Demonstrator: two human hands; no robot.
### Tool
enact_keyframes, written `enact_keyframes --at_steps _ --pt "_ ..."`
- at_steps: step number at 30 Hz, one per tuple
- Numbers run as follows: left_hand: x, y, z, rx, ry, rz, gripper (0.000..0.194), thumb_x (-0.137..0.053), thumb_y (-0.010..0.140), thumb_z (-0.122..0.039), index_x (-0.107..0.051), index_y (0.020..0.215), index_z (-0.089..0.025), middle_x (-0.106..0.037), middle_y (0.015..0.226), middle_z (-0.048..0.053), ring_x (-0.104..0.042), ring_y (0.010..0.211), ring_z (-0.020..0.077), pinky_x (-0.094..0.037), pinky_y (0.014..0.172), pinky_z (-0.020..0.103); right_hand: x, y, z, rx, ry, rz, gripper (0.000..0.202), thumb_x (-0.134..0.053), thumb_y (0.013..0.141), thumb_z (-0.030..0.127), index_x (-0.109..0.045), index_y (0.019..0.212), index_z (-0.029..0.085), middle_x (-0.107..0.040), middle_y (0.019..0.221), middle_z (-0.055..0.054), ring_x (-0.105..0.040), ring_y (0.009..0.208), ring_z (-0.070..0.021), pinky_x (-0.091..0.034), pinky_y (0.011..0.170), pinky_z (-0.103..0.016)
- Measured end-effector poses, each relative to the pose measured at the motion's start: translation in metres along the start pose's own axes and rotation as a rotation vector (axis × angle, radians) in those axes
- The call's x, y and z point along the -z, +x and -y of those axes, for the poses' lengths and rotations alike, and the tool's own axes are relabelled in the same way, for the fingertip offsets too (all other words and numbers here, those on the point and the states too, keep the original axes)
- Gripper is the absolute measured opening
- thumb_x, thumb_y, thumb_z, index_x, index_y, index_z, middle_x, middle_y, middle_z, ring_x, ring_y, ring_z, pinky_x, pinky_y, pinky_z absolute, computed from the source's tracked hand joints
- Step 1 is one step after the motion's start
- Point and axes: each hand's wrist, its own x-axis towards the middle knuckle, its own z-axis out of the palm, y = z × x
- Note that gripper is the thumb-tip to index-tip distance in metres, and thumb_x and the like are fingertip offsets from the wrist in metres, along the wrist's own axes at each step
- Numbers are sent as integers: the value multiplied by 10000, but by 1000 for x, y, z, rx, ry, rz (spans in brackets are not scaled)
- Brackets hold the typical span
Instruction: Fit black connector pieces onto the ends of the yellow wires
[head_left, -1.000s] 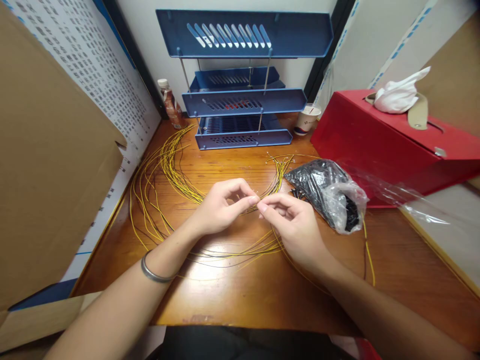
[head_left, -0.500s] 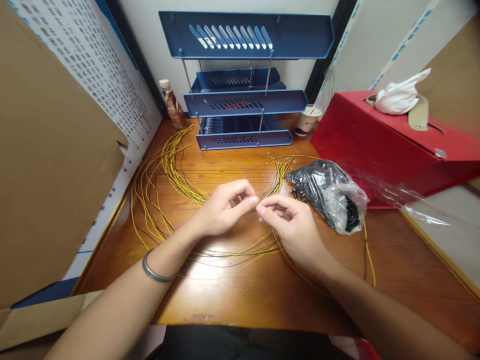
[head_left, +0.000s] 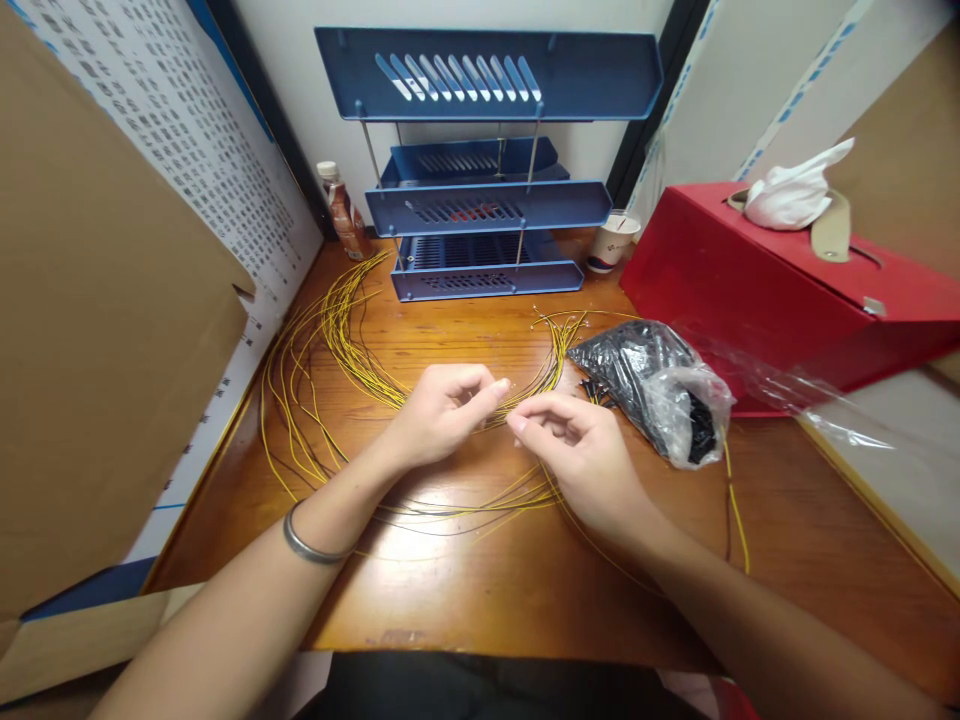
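My left hand [head_left: 442, 412], a dark bracelet at its wrist, is above the middle of the wooden table with thumb and fingers pinched together. A small gap to the right, my right hand [head_left: 574, 445] is curled, its thumb tip meeting the index finger. Whatever either pinch holds is too small to make out. Beneath and behind the hands, a bundle of thin yellow and dark wires [head_left: 349, 350] curves across the table. Its bunched ends [head_left: 559, 350] lie just beyond my right hand. A clear plastic bag of small black parts [head_left: 637, 370] rests to the right, with several black pieces spilled beside it.
A blue tiered file tray [head_left: 487, 210] stands at the back, between a drink bottle [head_left: 345, 215] and a paper cup [head_left: 613, 242]. At right is a red box [head_left: 720, 280] with tissue on top. A cardboard sheet [head_left: 105, 300] borders the left side.
My hands have drawn slightly apart, opening a small gap between fingertips that were almost touching. The wires and the bag lie as before.
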Motion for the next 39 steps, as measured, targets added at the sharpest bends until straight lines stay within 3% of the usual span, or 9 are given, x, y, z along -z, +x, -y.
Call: enact_keyframes --at_steps 4,8,10,18,32,36,39 --pt "0 1 2 28 -68 -123 424 -524 968 -359 -575 610 -140 -551 535 -8 -491 510 84 -401 539 210 0 2 0 -7 7 -21 156 -642 814 293 -706 758 162 -630 660 -16 -464 550 -112 -360 489 -234" --pt "0 1 2 66 -182 -62 251 -592 935 -353 -706 942 -129 -708 752 34 -587 590 97 -468 573 207 0 3 -2 -24 69 -55 157 -670 803 311 -700 773 160 -632 649 -13 -489 543 -113 -361 488 -235" --pt "-1 0 2 76 -182 -29 243 -634 913 -346 -718 1000 -135 -747 855 57 -616 626 104 -487 590 212 0 3 -3 -25 101 -69 161 -680 802 318 -701 785 160 -645 663 -16 -518 561 -119 -381 504 -237" --pt "-2 -1 2 24 -58 -34 142 -699 856 -265 -742 811 -138 -739 738 35 -627 637 115 -476 605 210 -1 4 -5 -25 48 -68 177 -670 812 327 -714 779 158 -670 711 -39 -544 593 -131 -375 507 -245" --pt "3 3 6 79 -15 47 264 -615 894 -339 -632 724 -138 -598 631 -8 -505 576 99 -392 546 212 -2 4 -8 -51 -21 -11 203 -627 837 344 -662 770 155 -646 674 -26 -532 572 -127 -376 526 -248" --pt "6 11 -14 19 105 -121 443 -549 940 -379 -504 562 -154 -470 515 -34 -398 500 81 -319 505 223 -4 0 -12 -63 -60 6 201 -612 840 335 -655 760 156 -644 640 -18 -533 548 -127 -372 522 -256" --pt "0 23 -46 -99 243 -150 371 -612 913 -418 -585 650 -158 -504 533 -34 -426 511 89 -329 528 232 -9 1 -18 -19 -78 32 189 -591 857 313 -655 763 162 -673 663 -18 -576 584 -135 -413 561 -264"
